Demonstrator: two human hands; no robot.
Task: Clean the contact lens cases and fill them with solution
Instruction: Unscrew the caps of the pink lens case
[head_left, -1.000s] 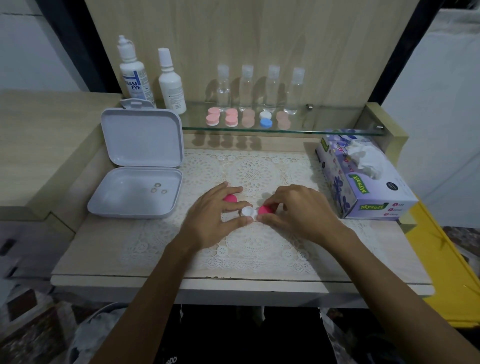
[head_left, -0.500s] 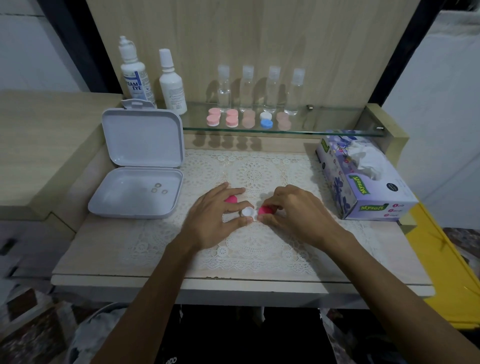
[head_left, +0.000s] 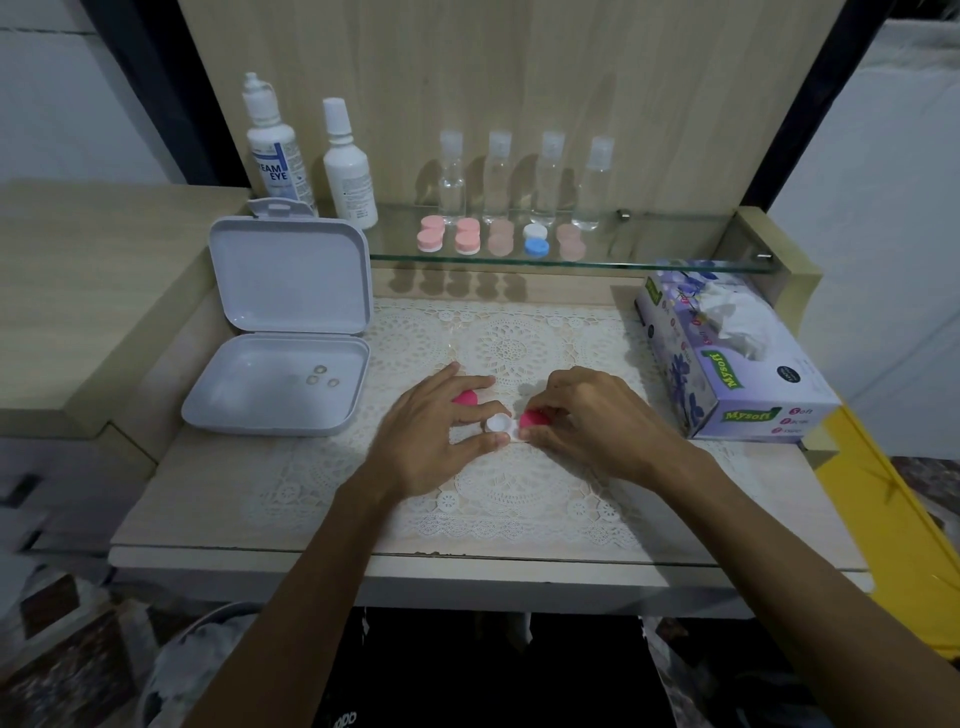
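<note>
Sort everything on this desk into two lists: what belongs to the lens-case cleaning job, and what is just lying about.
Belongs to the job:
- white contact lens case with pink caps, held by left hand and right hand
- two white solution bottles
- capped lens cases on the glass shelf
- purple tissue box, probably for wiping

Lying about:
- open white plastic box
- four clear small bottles
- lace mat
</note>
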